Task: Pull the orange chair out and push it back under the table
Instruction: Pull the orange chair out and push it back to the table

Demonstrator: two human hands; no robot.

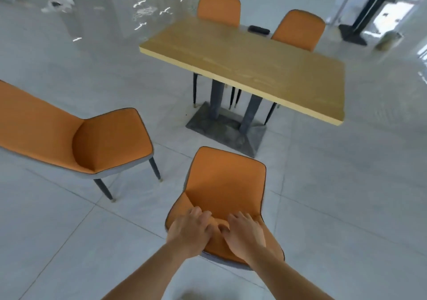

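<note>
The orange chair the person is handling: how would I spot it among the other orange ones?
Find the long wooden table on the tiled floor. On its near side stand two pulled-out chairs; the orange chair is the right one, facing the table's grey base. Unlike the left chair and the far chairs, it has the left grip and right grip holding its backrest.

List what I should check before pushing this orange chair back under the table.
1. Grip of left hand on the backrest top: ok.
2. Grip of right hand on the backrest top: ok.
3. Seat of the orange chair faces the table: ok.
4. The floor between seat and table base shows no obstacle: ok.
5. The second chair on the left stands apart from the path: ok.
6. Legs of the held chair: hidden, cannot tell.
</note>
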